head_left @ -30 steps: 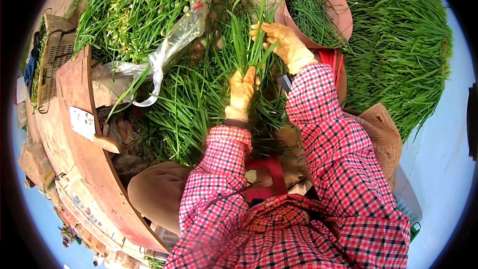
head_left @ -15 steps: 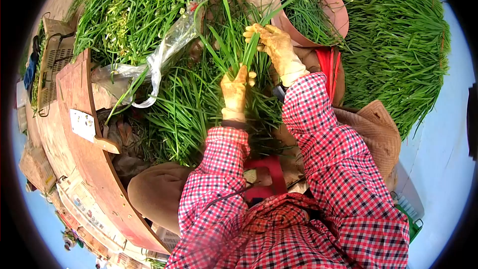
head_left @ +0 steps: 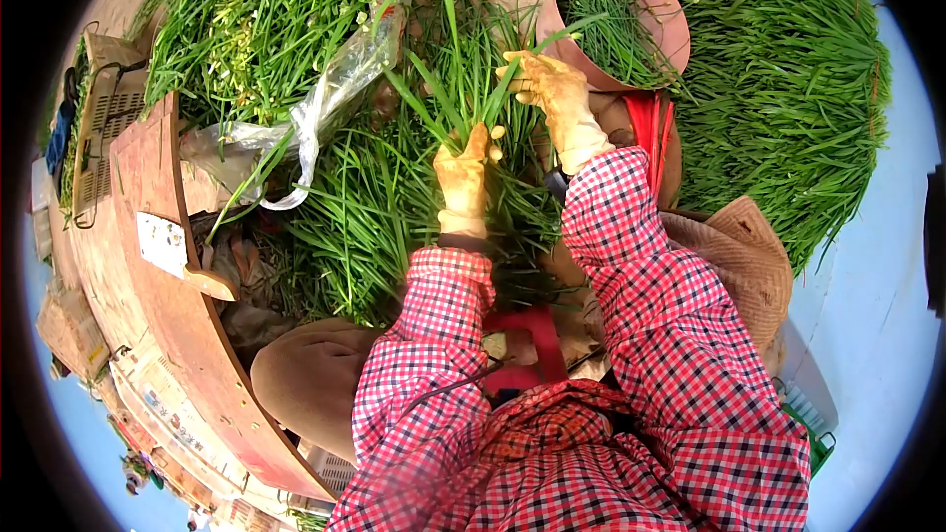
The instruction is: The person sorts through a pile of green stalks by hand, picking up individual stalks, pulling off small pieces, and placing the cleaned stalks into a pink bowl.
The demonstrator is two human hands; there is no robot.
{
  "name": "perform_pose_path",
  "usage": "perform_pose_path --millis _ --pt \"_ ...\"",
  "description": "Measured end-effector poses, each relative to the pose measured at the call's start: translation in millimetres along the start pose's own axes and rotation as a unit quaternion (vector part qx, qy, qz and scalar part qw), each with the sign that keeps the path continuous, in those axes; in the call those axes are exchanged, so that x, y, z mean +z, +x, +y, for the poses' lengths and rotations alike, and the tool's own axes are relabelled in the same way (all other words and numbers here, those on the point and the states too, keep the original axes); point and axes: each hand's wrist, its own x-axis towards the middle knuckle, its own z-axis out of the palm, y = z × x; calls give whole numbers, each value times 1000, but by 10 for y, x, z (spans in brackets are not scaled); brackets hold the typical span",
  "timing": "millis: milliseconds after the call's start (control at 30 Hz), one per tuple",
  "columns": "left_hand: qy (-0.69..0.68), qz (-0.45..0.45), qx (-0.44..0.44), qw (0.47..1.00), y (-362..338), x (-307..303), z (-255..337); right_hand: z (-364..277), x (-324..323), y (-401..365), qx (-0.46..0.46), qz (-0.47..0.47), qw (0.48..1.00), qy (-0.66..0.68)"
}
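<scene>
A small bunch of garlic chives [head_left: 455, 103] stands up out of my left hand [head_left: 461, 177], which wears a soiled yellowish glove and is closed around its lower part. To the right, my gloved right hand [head_left: 560, 103] reaches the upper leaves with curled fingers. One long leaf [head_left: 576, 32] passes at its fingertips and sticks out beyond them; the exact contact is partly hidden. Below and around both hands lies a loose heap of garlic chives [head_left: 345, 207].
A clear plastic bag [head_left: 340, 89] holds cut greens with pale bits. A pink tub [head_left: 665, 15] contains thin stems. At right is a large stack of chives [head_left: 778, 89]. A knife [head_left: 210, 284] lies on the wooden board [head_left: 148, 172], at left.
My right hand has moved slightly right and down, and the long leaf's tip has shifted the same way. My left hand stays almost in place, still around the bunch.
</scene>
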Motion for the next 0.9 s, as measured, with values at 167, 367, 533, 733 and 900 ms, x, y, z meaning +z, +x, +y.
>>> perform_pose_path --millis 167,367,533,733,900 --pt "-21 19 1 1000 17 -20 -57 30 -27 -2 1 13 1000 0" --pt "-20 4 -28 999 32 -72 -61 -4 51 -113 -30 36 999 0" --pt "17 -13 -32 999 7 -57 4 -14 60 -143 -41 32 998 -36" --pt "50 -18 -22 998 -30 0 44 -24 70 -95 -16 38 997 -72" --pt "53 -8 -25 998 -15 -23 21 -15 91 -166 -82 40 996 16"
